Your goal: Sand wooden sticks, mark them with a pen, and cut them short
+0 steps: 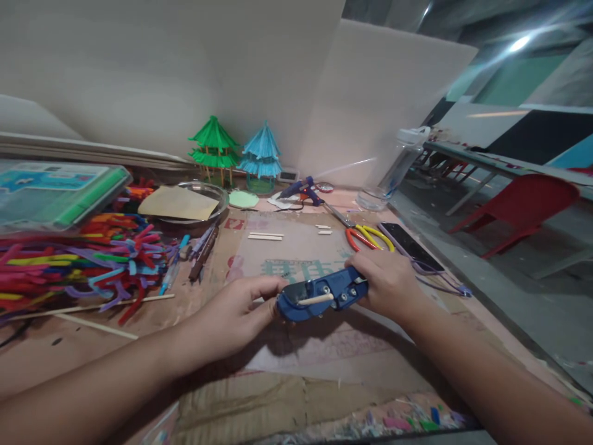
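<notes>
A blue plier-like hand tool [319, 295] with bolted metal parts is held level above the work mat. Its handles are wrapped in my right hand [386, 281]. My left hand [252, 303] closes thumb and fingers at the tool's left end; whether it also pinches the stick there is hidden. Along the tool's jaw lies a short pale wooden stick [315, 299]. Beyond the hands, two thin cut sticks [265, 236] rest on the mat, with several shorter pieces [324, 229] to their right. Orange-and-yellow-handled scissors [369, 236] lie just past my right hand.
Green [214, 145] and blue [262, 151] model pavilions stand at the back beside a glue gun [303, 190]. Pipe cleaners [115, 259] and a plastic case [60, 194] crowd the left. A clear jar [389, 170] and a phone [411, 247] are at right, near the table edge.
</notes>
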### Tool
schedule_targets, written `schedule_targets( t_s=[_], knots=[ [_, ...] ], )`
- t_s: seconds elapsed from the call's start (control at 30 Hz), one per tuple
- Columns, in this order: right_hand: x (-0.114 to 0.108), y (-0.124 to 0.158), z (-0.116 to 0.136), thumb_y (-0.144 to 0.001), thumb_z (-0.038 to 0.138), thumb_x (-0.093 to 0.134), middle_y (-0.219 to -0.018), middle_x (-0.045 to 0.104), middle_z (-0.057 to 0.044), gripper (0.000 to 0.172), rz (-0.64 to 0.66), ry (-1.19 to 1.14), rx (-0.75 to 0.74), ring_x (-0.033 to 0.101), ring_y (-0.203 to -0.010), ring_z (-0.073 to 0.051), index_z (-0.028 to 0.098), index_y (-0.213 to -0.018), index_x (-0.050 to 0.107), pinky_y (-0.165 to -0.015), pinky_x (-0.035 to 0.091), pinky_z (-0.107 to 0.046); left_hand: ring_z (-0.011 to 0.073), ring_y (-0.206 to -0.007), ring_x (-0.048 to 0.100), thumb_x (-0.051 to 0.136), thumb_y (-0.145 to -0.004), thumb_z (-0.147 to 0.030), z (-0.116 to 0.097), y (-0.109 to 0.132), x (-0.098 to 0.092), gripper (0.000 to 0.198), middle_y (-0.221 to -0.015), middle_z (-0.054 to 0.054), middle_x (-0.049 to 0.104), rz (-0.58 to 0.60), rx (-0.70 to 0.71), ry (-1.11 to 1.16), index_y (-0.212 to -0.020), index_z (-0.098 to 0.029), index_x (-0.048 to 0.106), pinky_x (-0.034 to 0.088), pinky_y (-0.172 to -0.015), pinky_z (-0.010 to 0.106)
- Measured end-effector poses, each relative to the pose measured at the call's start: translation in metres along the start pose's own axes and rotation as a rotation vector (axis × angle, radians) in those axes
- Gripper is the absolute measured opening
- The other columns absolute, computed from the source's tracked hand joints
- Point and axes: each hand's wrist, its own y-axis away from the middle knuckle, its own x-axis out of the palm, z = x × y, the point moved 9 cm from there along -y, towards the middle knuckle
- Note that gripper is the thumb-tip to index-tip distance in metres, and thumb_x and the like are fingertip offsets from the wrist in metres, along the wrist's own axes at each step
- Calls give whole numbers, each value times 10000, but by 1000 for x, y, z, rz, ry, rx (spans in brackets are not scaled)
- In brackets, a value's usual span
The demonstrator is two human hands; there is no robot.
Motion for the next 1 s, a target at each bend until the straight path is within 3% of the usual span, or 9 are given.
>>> schedule_targets(
  t_s=[0.37, 0.53, 0.73, 0.9, 1.0],
  knots=[
    [9, 3, -4, -765, 162, 499, -529, 591, -21, 131, 34, -11, 18, 526, -488, -139, 186, -648, 553, -510, 324, -255, 135, -685, 552, 524, -893, -519, 9, -3, 1, 390, -722, 11, 609, 1, -21, 39, -743, -165, 593, 432, -626, 232],
    [2, 1, 1, -793, 150, 511, -478, 541, -4, 199, -24, 10, -28, 489, -463, -143, 204, -602, 515, -502, 314, -268, 138, -711, 579, 515, -900, -409, 11, -3, 0, 273, -771, 16, 652, -23, -33, 64, -802, -176, 619, 446, -655, 240],
    [-1, -3, -1, -814, 226, 491, -615, 605, -52, 103, -50, -8, 4, 527, -571, -193, 197, -742, 558, -563, 375, -301, 146, -722, 612, 502, -885, -392, 25, -6, -14, 239, -781, 14, 678, -119, -83, 9, -854, -183, 614, 468, -658, 251],
    [2, 3, -19, -732, 194, 503, -708, 646, -89, 129, -89, 49, 57, 585, -668, -245, 191, -842, 570, -629, 440, -338, 172, -742, 658, 455, -902, -431, 32, -11, -35, 305, -828, 39, 725, -166, -111, -247, -918, -187, 636, 501, -672, 275],
    [6, 8, -40, -673, 161, 518, -733, 657, -77, 217, -82, 5, 190, 615, -693, -252, 203, -878, 573, -639, 468, -339, 212, -820, 668, 487, -891, -390, 29, -21, -46, 276, -890, 61, 742, -186, -116, -397, -912, -189, 675, 506, -737, 321]
  ],
)
